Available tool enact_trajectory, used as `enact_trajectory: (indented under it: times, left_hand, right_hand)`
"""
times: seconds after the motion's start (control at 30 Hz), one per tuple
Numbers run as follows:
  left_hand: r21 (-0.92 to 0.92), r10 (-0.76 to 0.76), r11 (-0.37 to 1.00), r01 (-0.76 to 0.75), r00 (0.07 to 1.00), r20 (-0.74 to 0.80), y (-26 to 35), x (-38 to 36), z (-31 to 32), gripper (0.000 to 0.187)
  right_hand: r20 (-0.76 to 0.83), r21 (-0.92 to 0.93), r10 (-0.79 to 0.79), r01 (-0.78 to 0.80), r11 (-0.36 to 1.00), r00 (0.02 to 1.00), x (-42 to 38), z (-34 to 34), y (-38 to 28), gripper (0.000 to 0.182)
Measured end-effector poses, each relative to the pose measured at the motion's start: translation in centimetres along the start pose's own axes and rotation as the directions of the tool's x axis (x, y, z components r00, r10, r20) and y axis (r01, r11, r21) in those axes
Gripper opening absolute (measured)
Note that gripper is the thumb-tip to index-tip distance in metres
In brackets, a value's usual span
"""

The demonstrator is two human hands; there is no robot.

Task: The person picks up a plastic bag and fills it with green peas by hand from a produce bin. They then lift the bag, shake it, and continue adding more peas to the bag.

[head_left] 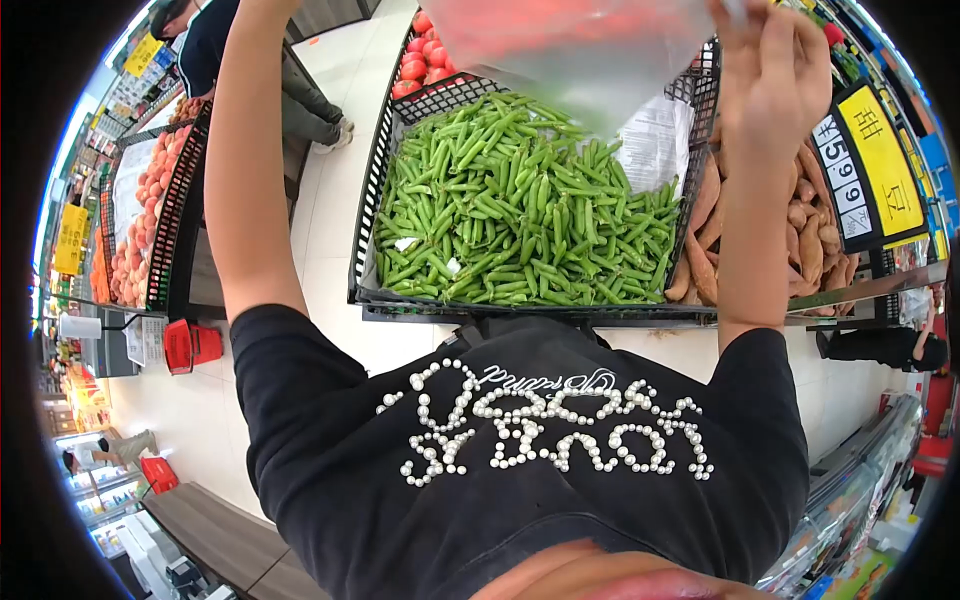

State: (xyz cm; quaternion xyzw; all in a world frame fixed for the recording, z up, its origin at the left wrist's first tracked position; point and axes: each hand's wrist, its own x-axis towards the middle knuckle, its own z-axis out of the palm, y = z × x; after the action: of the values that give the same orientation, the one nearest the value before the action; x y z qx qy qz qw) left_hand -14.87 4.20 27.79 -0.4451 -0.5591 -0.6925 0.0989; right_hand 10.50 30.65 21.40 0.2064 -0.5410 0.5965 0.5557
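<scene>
My right hand [775, 80] is raised at the top right, its fingers closed on the corner of a clear plastic bag [590, 60]. The thin bag hangs over the far part of a black crate [365, 215] heaped with green pea pods [520, 205]. Red tomatoes behind the bag show blurred through it. My left forearm [250, 150] reaches up at the left, and the hand itself lies beyond the top edge of the picture. Whether it touches the bag is hidden.
Tomatoes [425, 60] lie beyond the pods. Sweet potatoes [815, 235] sit to the right under a yellow price sign [880, 165]. A crate of reddish round produce [150, 210] stands left. Near it is a person in dark clothes [310, 105]; another person [885, 347] is far right.
</scene>
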Motion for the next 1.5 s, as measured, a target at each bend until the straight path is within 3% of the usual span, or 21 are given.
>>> enact_trajectory:
  times: [0.07,0.1,0.13,0.2,0.27,0.37,0.43,0.47,0.5,0.57,0.6,0.63,0.7,0.8,1.0,1.13,1.2,1.27,1.33,1.4,1.5]
  left_hand:
    - [-0.034,-0.009,0.999,0.009,1.0,-0.013,-2.0,-1.4,-1.5,0.018]
    - [-0.033,-0.03,0.999,0.03,0.999,-0.013,-4.2,-2.7,-2.5,0.017]
    - [-0.032,-0.057,0.998,0.056,0.998,-0.011,-6.9,-4.4,-3.8,0.017]
    - [0.168,-0.242,0.962,0.216,0.958,0.154,-16.6,-6.8,-8.5,0.027]
    - [0.121,-0.349,0.932,0.341,0.936,0.046,-19.8,-11.4,-8.6,0.031]
    - [0.026,-0.509,0.857,0.515,0.853,-0.117,-21.7,-18.7,-9.3,0.039]
    - [-0.052,-0.626,0.773,0.632,0.748,-0.219,-21.8,-23.0,-10.1,0.044]
    - [-0.192,-0.689,0.724,0.662,0.685,-0.236,-21.4,-24.4,-10.2,0.049]
    - [-0.328,-0.745,0.666,0.67,0.621,-0.245,-20.8,-25.4,-9.7,0.055]
    - [-0.514,-0.839,0.525,0.678,0.513,-0.182,-17.6,-26.1,-6.6,0.071]
    - [-0.529,-0.889,0.426,0.734,0.45,-0.091,-18.2,-26.6,-5.5,0.074]
    - [-0.551,-0.835,0.502,0.666,0.539,-0.11,-22.7,-28.8,-5.3,0.067]
    - [-0.087,-0.786,0.614,0.785,0.596,-0.167,-20.8,-27.6,-1.1,0.06]
    - [-0.378,-0.834,0.552,0.743,0.488,-0.257,-22.8,-27.6,1.8,0.061]
    - [-0.527,-0.831,0.553,0.645,0.382,-0.405,-20.2,-32.3,2.9,0.064]
    - [-0.395,-0.717,0.657,0.642,0.371,-0.59,-16.0,-36.8,3.9,0.08]
    - [0.233,-0.243,0.77,0.593,0.612,-0.753,-14.4,-38.6,5.0,0.095]
    - [0.759,0.07,0.492,0.426,0.85,-0.522,-12.5,-39.9,6.4,0.092]
    - [0.863,-0.075,0.48,0.16,0.987,-0.141,-12.7,-40.2,7.2,0.086]
    - [0.882,-0.3,0.438,0.176,0.953,-0.041,-12.8,-38.9,9.2,0.079]
    - [0.931,-0.412,0.214,0.295,0.892,-0.188,-16.8,-38.7,9.4,0.063]
  right_hand:
    - [0.422,0.088,0.095,-0.146,0.985,0.902,-4.6,1.9,-2.8,0.008]
    - [0.645,0.079,0.139,-0.246,0.966,0.752,-7.2,4.5,-4.6,0.006]
    - [0.863,-0.198,0.289,-0.248,0.948,0.414,-9.0,5.5,-5.8,0.01]
    - [0.957,-0.01,0.089,-0.276,0.961,0.275,-16.2,7.6,-3.6,0.013]
    - [0.983,-0.133,0.168,-0.33,0.934,0.079,-21.4,7.1,-1.8,0.015]
    - [0.915,-0.37,0.401,-0.473,0.799,-0.039,-22.5,5.2,-1.2,0.016]
    - [0.801,-0.446,0.59,-0.761,0.471,-0.104,-23.2,2.1,-0.9,0.018]
    - [0.741,-0.358,0.672,-0.856,0.374,-0.016,-24.5,-0.1,-0.3,0.02]
    - [0.545,-0.275,0.828,-0.961,0.03,-0.13,-25.6,-2.2,0.2,0.018]
    - [0.221,-0.251,0.975,-0.963,0.094,0.038,-28.0,-5.6,1.5,0.016]
    - [0.119,-0.227,0.992,-0.972,0.057,0.031,-28.7,-6.7,1.7,0.015]
    - [0.087,-0.124,0.996,-0.992,0.022,0.011,-29.0,-7.3,1.9,0.014]
    - [0.052,-0.023,0.998,-0.999,-0.028,-0.029,-29.7,-7.3,2.1,0.012]
    - [0.051,-0.009,0.998,-0.999,-0.035,-0.035,-29.9,-5.8,2.6,0.009]
    - [0.029,-0.059,0.998,-0.997,0.056,0.055,-32.2,-4.3,2.1,0.01]
    - [-0.077,-0.651,0.803,-0.64,0.408,0.59,-33.4,-4.9,2.9,0.017]
    - [0.093,-0.861,0.653,-0.269,0.432,0.752,-31.8,-5.0,3.5,0.033]
    - [0.152,-0.961,0.641,-0.039,0.274,0.753,-30.7,-4.5,4.9,0.055]
    - [0.09,-0.995,0.752,0.026,0.096,0.653,-30.6,-4.6,7.2,0.086]
    - [-0.034,-0.984,0.858,0.133,-0.119,0.513,-28.9,-2.9,8.8,0.096]
    - [-0.153,-0.976,0.933,0.1,-0.195,0.327,-26.8,-2.9,11.8,0.102]
